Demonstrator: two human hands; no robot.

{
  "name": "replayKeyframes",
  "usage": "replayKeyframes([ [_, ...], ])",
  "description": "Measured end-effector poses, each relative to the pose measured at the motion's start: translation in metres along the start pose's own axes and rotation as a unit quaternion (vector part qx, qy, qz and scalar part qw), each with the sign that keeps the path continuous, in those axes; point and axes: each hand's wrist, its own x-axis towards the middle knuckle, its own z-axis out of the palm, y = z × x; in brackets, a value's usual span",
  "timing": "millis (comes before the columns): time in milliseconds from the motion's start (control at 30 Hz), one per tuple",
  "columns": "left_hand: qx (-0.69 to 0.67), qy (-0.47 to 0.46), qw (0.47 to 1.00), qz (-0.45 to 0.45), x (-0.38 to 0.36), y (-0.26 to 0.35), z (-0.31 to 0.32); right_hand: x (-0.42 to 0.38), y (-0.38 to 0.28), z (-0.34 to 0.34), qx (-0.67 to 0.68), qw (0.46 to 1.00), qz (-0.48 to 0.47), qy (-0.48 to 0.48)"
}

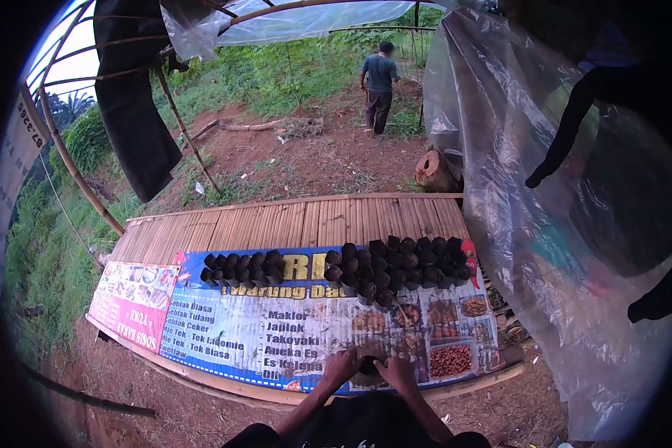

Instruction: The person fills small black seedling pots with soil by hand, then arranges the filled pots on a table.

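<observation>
At the near edge of the bamboo table, my left hand and my right hand close on opposite sides of a small black seedling bag. The fingers are small in view, and what is inside the bag cannot be made out. A brownish patch, apparently loose soil, lies beneath and around the hands on the printed banner. To the right of my right hand is a clear plastic tub of reddish-brown seeds. Two groups of similar black bags, a smaller left group and a larger right group, stand upright further back.
Bare bamboo slats form the table's far part. Clear plastic sheeting hangs along the right side, and a dark sheet hangs at left. Beyond the table, a person stands on the dirt near a cut log.
</observation>
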Motion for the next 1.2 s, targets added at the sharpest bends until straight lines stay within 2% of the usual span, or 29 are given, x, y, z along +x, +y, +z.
replayKeyframes([
  [67, 0.028, 0.047, 0.998, 0.021, 0.002, 0.006, -0.004, -0.007, -0.005, -0.004, -0.026, 1.000, -0.003, -0.016],
  [133, 0.052, 0.039, 0.997, 0.036, 0.006, 0.002, 0.001, -0.010, -0.004, -0.004, -0.053, 0.998, -0.008, -0.033],
  [200, 0.064, 0.038, 0.995, 0.071, 0.013, -0.002, 0.004, -0.006, -0.002, -0.001, 0.028, 0.994, 0.010, -0.110],
  [233, 0.065, 0.035, 0.995, 0.070, 0.013, -0.001, 0.003, -0.004, -0.001, 0.000, 0.030, 0.993, 0.011, -0.112],
  [333, 0.081, 0.018, 0.992, 0.091, 0.017, 0.001, 0.002, -0.002, 0.004, 0.003, 0.046, 0.994, -0.008, -0.094],
  [400, 0.040, 0.020, 0.996, 0.078, 0.012, 0.012, -0.007, -0.002, 0.003, 0.002, 0.042, 0.999, -0.028, -0.006],
  [533, 0.010, 0.041, 0.999, 0.033, 0.007, 0.005, 0.007, 0.008, 0.006, 0.001, 0.056, 0.998, -0.007, -0.003],
  [600, -0.009, 0.007, 1.000, -0.001, 0.008, 0.000, 0.011, 0.013, 0.007, -0.002, 0.098, 0.993, 0.026, -0.057],
  [700, -0.042, 0.021, 0.999, -0.009, 0.002, 0.005, 0.003, 0.010, 0.004, -0.008, 0.099, 0.995, 0.003, -0.026],
  [933, -0.061, 0.022, 0.997, -0.041, -0.007, 0.004, 0.007, 0.007, 0.000, -0.009, 0.101, 0.994, -0.007, -0.043],
  [1000, -0.059, 0.025, 0.997, -0.036, -0.011, 0.000, 0.010, 0.012, 0.008, 0.006, 0.067, 0.997, -0.013, -0.039],
  [1133, -0.047, 0.054, 0.997, -0.013, -0.009, -0.010, 0.014, 0.006, 0.014, 0.018, 0.095, 0.994, -0.011, -0.047],
  [1200, -0.030, 0.090, 0.995, 0.018, -0.008, -0.006, 0.007, -0.002, -0.004, -0.007, 0.057, 0.995, 0.028, -0.079],
])
